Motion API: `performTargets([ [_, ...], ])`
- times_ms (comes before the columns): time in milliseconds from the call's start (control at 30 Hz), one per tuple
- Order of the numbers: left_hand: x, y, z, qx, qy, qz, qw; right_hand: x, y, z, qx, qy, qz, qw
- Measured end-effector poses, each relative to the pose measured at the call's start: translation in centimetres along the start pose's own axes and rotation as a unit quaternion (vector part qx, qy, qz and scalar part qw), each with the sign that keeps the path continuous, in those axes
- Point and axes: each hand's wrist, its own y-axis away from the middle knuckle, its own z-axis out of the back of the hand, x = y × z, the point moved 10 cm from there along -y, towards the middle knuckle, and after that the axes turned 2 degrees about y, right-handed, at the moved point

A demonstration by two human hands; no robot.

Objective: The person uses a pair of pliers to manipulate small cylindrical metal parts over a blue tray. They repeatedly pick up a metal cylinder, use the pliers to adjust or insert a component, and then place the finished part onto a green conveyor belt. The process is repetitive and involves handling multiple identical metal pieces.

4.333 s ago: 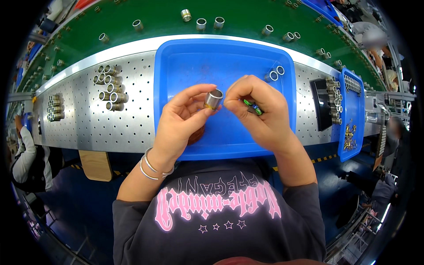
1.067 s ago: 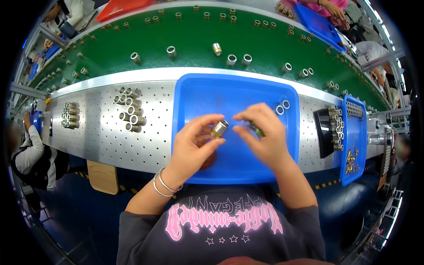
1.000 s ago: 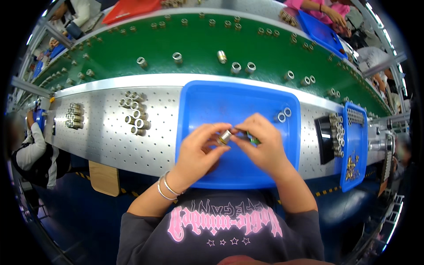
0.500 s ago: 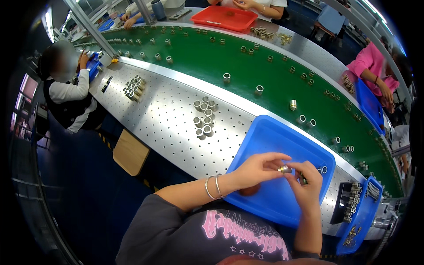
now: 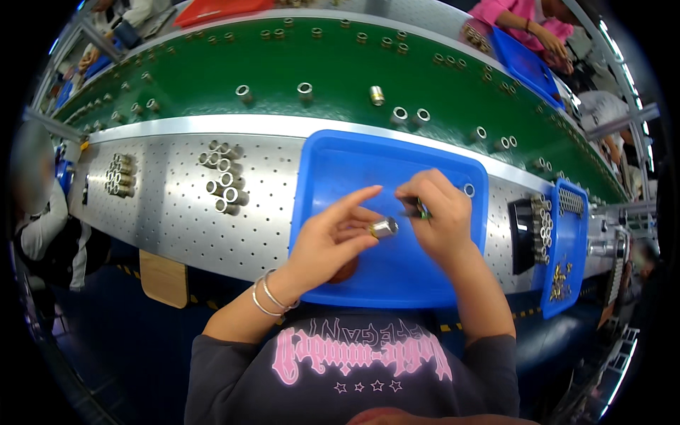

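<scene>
Over a blue tray (image 5: 354, 159), my left hand (image 5: 319, 244) pinches a silver metal fitting (image 5: 385, 227) with a yellowish band, between thumb and fingers. My right hand (image 5: 443, 212) is just right of it, apart from the fitting. Its fingers are closed around a small, thin thing with green and dark parts (image 5: 423, 210), mostly hidden, so its kind cannot be made out. A metal ring (image 5: 469, 190) lies in the tray beyond my right hand. Partly hidden by my left hand is a reddish-brown round thing (image 5: 346, 271) in the tray.
Metal rings (image 5: 224, 166) stand grouped on the perforated metal table (image 5: 265, 212). Past it runs a green conveyor (image 5: 198, 78) with scattered fittings. At right are a black holder (image 5: 523, 237), stacked rings (image 5: 545, 230) and another blue tray (image 5: 559, 255) with small brass pieces. Co-workers sit around.
The view has turned to the right. My right hand has come away from the fitting, which stays in my left hand and now tilts the other way.
</scene>
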Motion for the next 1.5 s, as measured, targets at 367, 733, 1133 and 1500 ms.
performTargets([
  [367, 1.1, 0.2, 1.0, -0.042, 0.197, 0.064, 0.977, -4.7, 2.4, 0.2, -0.034, -0.289, -0.233, 0.928],
  [733, 1.6, -0.1, 0.7, -0.049, 0.232, 0.053, 0.97, -1.6, 2.6, -2.1, 0.046, -0.622, -0.238, 0.745],
  [1133, 1.6, -0.2, 0.8, -0.06, 0.243, 0.07, 0.966, -1.5, 2.4, -1.7, 0.0, -0.65, -0.232, 0.723],
  [1500, 1.5, -0.3, 1.4, -0.077, 0.176, 0.03, 0.981, -1.2, 2.4, -1.6, 0.01, -0.607, -0.235, 0.759],
])
